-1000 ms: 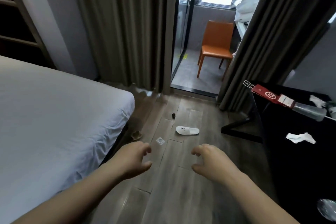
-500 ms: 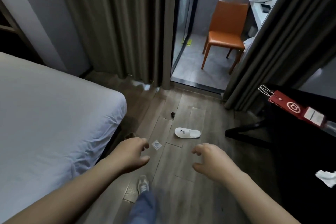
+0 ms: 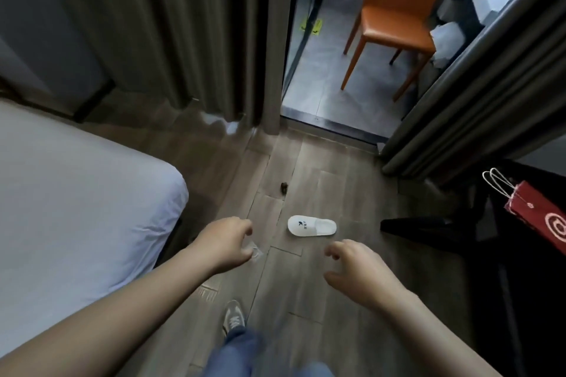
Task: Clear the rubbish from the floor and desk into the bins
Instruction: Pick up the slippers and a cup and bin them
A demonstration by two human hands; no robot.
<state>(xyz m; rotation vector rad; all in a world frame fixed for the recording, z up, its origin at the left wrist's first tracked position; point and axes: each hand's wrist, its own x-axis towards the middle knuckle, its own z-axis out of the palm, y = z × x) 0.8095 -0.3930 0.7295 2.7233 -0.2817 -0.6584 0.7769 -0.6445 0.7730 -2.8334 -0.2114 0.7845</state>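
My left hand: released, empty | small clear plastic wrapper on wood floor at its 3 o'clock | my right hand: released, empty

A wood-plank floor carries a white slipper, a small dark scrap and a clear wrapper.

Blue jeans, grey sneaker with white laces.
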